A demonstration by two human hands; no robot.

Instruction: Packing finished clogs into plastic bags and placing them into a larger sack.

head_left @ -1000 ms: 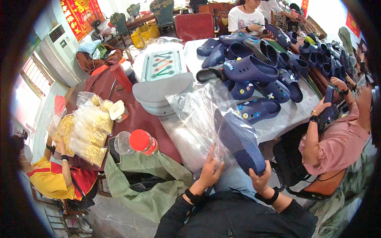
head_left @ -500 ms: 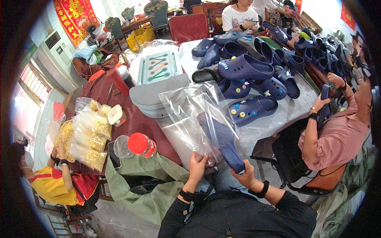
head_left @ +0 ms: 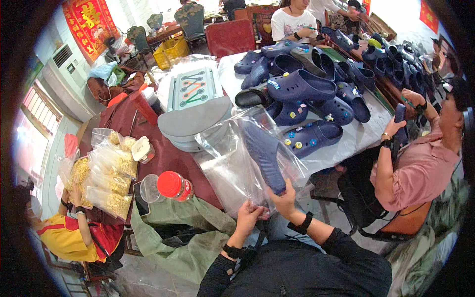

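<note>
A clear plastic bag [head_left: 221, 171] is spread open in front of me over the near edge of the table. My left hand [head_left: 249, 218] pinches its lower edge. My right hand [head_left: 283, 200] grips one end of a navy blue clog [head_left: 264, 153], whose ribbed sole faces up. Most of the clog lies within the bag, its far end reaching toward the bag's far side. Just beyond the bag sits a navy clog with flower and button charms [head_left: 312, 138], part of a pile of similar clogs [head_left: 302, 85].
Left of the bag are a grey case [head_left: 195, 121], a red-lidded jar [head_left: 170, 185], a clear cup [head_left: 150, 188] and bags of small yellow pieces [head_left: 116, 180]. Green cloth [head_left: 198, 218] hangs beside my left arm. Co-workers sit left, right [head_left: 410, 173] and across the table [head_left: 293, 24].
The clog has slid farther into the bag, away from me, with my right hand following it up and left. My left hand stays on the bag's edge.
</note>
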